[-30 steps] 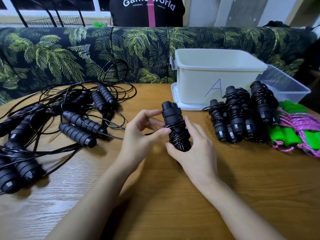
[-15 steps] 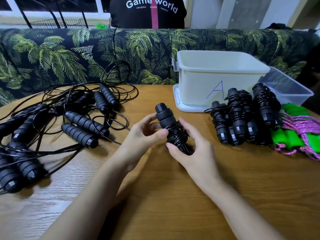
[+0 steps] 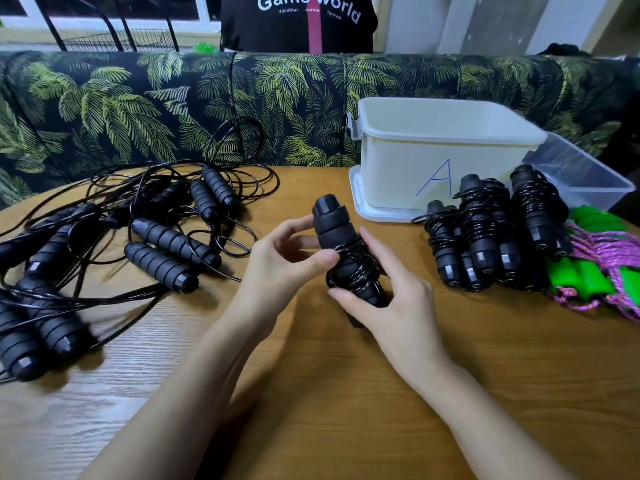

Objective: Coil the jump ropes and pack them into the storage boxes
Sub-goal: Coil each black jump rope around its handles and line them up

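a wooden worktop (image 3: 346, 393) stands before a palm-print sofa (image 3: 138, 105). over the middle of the worktop both hands grasp one coiled black jump rope (image 3: 334, 226), tilted: the left hand (image 3: 277, 271) pinches its wound cord, the right hand (image 3: 394, 299) curls round its lower end. loose black ropes (image 3: 166, 244) sprawl toward the left edge. wound bundles (image 3: 485, 233) lie by the white box (image 3: 433, 154) marked "a", near the far right corner.

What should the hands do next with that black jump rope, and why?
Probably tuck the cord's end under the wraps. The black jump rope looks fully wound round its handles, with no loose cord trailing; the left hand pinches the coil with its thumb and the right hand grips the lower end, so only securing seems to remain.
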